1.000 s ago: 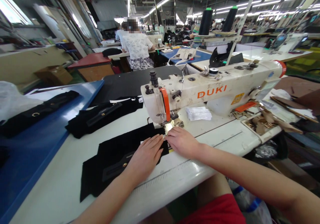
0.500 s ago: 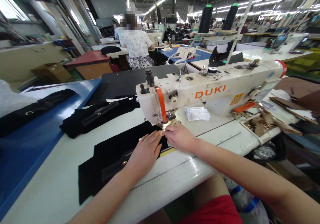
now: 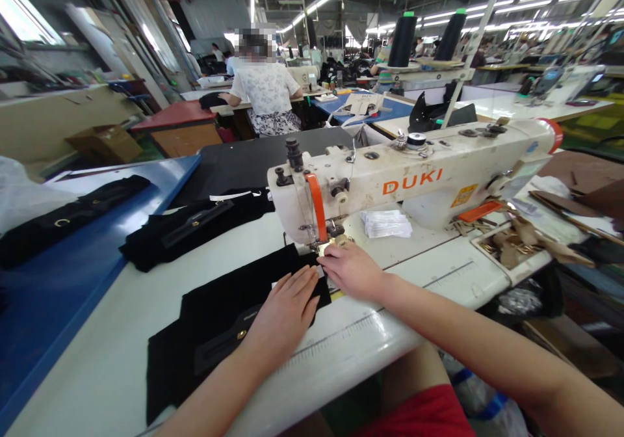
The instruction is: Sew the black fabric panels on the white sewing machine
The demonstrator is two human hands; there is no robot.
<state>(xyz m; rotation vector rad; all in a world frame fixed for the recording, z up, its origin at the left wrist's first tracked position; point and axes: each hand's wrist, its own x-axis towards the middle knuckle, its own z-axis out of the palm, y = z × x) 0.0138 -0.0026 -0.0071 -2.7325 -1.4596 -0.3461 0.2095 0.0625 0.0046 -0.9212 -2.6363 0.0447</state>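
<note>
White tabletop [image 3: 97,365] spans the lower left. Black cloth [image 3: 214,307] lies on it, left of lower centre, under the left hand [image 3: 285,307], fingers flat; the right hand [image 3: 353,271] curls by the machine [image 3: 414,173], grip unclear. Uneven pressure could skew the cloth; straying fingertips risk a stab.

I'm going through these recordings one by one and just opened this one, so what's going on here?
A person is at a white sewing machine. Their left hand lies flat on a black fabric piece; their right hand is close to the needle area, its exact grip unclear. White slips lie stacked to the right of the needle area, and another black piece lies off to the left.
</note>
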